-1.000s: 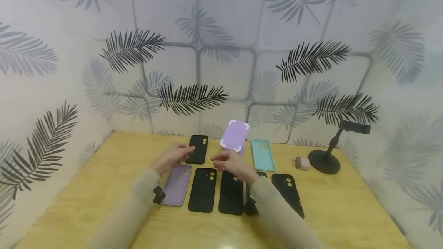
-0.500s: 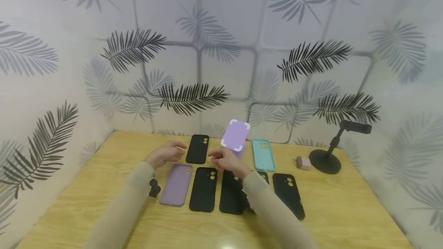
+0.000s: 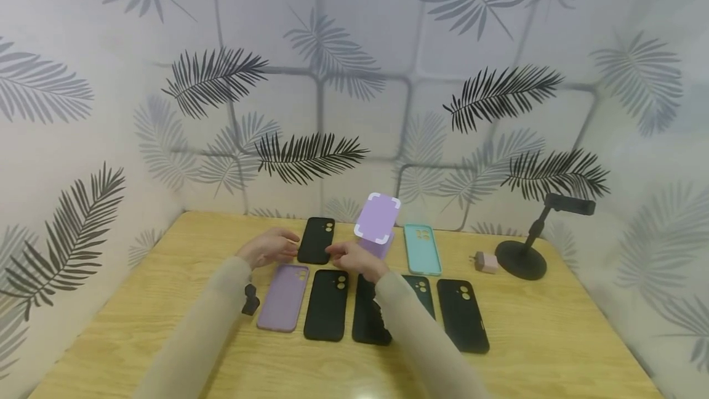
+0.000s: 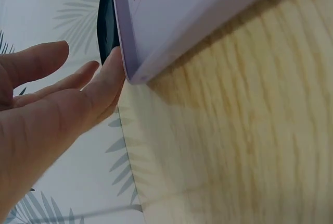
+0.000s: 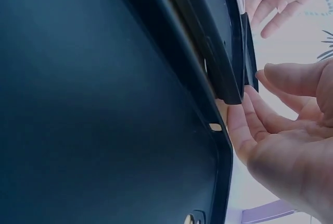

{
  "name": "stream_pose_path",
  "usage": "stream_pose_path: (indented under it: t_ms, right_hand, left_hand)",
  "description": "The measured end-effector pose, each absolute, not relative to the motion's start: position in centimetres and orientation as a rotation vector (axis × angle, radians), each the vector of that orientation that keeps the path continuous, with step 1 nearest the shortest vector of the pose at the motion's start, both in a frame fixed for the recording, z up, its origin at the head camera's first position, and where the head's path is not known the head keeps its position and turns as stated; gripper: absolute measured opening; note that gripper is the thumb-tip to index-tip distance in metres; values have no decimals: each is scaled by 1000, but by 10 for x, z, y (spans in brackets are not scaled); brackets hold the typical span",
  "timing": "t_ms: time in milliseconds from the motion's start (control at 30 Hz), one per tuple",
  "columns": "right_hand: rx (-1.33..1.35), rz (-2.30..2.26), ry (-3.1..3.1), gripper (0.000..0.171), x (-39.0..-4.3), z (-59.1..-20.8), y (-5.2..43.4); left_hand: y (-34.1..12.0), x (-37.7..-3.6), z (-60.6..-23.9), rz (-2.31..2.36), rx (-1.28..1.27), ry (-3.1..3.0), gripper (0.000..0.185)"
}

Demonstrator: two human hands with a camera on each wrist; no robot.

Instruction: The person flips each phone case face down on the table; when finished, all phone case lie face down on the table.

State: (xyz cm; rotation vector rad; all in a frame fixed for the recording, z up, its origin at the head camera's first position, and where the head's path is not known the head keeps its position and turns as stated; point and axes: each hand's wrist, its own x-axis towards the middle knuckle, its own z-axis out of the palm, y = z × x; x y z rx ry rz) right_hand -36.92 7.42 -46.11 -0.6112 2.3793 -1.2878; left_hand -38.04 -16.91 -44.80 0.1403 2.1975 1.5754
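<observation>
A black silicone phone case lies flat in the back row of the wooden table, just behind a lilac case. The left hand and right hand flank it, fingers relaxed, each grip holding nothing, likely poised to lift it. A purple stand is just right of it, before leaf-patterned walls.

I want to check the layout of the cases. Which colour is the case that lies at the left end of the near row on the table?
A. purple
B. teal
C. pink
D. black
A. In the head view the purple case lies at the left end of the near row, with a black case next to it.
</observation>
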Motion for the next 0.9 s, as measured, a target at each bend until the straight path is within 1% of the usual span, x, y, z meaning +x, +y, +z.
stream_pose_path:
  t_ms: [333,633,900]
  right_hand:
    - [-537,-1314,2370,42,-366,-465,67]
    - [-492,-1351,2378,40,-367,-460,63]
    - [-453,-1405,2310,43,-368,-458,63]
  left_hand:
    - [-162,-382,-449,1648,-30,2194,50]
    - [-159,-386,-448,1813,23,2055,54]
    - [-158,-383,-443,1890,-17,1972,58]
